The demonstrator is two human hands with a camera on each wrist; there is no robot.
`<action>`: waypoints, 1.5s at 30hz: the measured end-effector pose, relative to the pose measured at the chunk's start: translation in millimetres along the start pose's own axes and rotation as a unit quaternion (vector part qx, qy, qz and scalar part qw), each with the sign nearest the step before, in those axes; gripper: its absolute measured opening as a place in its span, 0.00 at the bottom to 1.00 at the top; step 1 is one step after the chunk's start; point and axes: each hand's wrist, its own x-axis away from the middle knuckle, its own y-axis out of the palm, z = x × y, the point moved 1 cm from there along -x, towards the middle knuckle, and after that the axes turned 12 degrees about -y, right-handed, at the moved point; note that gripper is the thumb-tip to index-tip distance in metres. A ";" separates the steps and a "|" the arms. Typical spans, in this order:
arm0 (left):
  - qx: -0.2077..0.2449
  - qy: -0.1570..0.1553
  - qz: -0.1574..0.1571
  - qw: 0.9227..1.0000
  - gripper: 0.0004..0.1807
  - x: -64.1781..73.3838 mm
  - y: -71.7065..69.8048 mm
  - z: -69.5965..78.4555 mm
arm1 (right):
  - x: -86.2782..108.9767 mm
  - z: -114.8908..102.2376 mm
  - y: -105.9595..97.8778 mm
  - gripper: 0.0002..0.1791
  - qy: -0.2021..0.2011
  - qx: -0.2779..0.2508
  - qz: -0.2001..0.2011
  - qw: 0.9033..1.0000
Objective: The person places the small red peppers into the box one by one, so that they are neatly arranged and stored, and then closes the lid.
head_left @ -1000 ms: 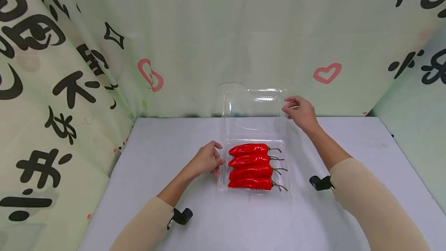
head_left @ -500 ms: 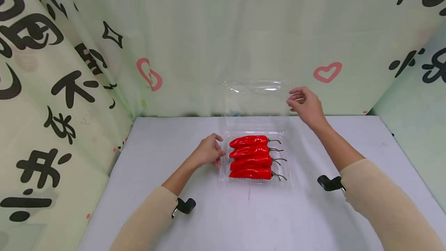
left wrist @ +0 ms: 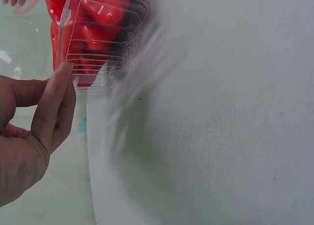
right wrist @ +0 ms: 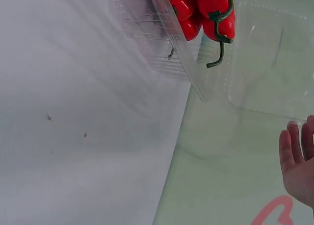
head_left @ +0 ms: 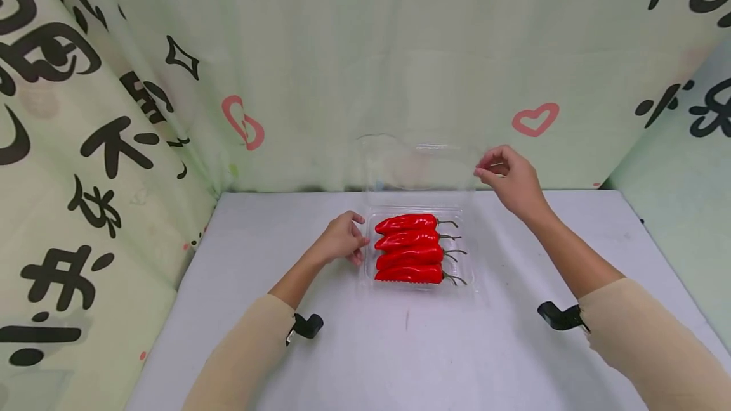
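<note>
Several glossy red peppers (head_left: 407, 256) with dark green stems lie side by side, crosswise, in a clear plastic clamshell box (head_left: 469, 271). Its clear lid (head_left: 422, 167) stands up, hinged at the far side. My left hand (head_left: 341, 238) is at the box's left edge; in the left wrist view its fingertips (left wrist: 65, 68) meet the rim. My right hand (head_left: 511, 179) is beside the lid's right edge, fingers and thumb close together in the head view. In the right wrist view its fingers (right wrist: 286, 146) extend toward a lid corner, with nothing visible between them.
The box stands on a white table (head_left: 274, 227). A pale green curtain (head_left: 308, 81) with black characters and pink hearts hangs behind it and along the sides. Black wrist-worn devices (head_left: 308, 326) show at both beige sleeves (head_left: 245, 347).
The box with the peppers has shifted away from me across the table, my left hand moving along with it. My right hand has moved slightly right, off the lid's edge.
</note>
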 end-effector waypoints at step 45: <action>0.069 -0.016 0.027 0.997 0.26 15.6 -12.5 -13.6 | 92.3 12.6 20.6 0.23 -0.237 0.133 -0.038 0.962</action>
